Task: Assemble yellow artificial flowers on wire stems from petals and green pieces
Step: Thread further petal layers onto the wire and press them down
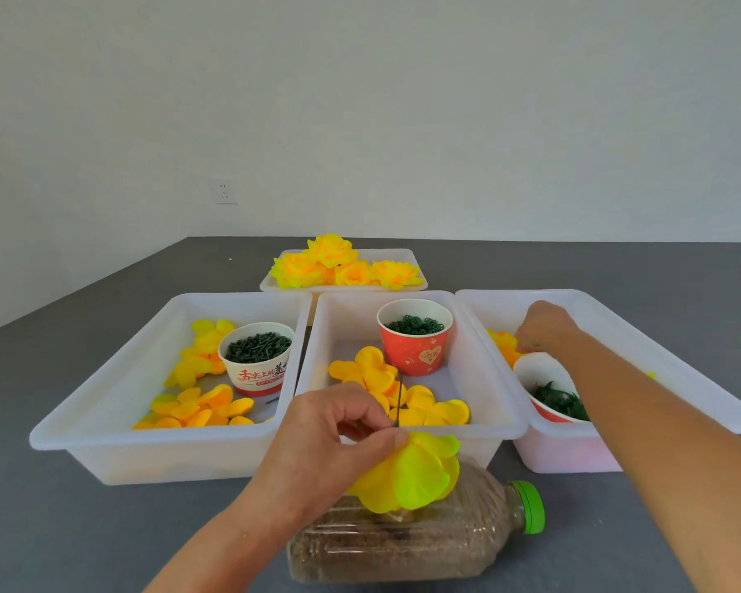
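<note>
Left hand [326,438] pinches wire stem [398,400] above floppy light petals [411,472]; right hand [540,327] digs in right tray [617,318], grip unclear.

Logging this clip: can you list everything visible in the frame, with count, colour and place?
trays: four, white; three in a row, one behind.
finished flowers: several, yellow, back tray.
loose petals: many, yellow-orange, in the left, middle and right trays.
white cup: one, dark green pieces, left tray.
red cup: one, green rings, middle tray.
third cup: one, green leaves, right tray.
bottle: one, clear, green cap, lying on the grey table.
wall socket: one, white.
left hand: pinches wire stem with yellow flower.
right hand: reaches into right tray; grip unclear.
</note>
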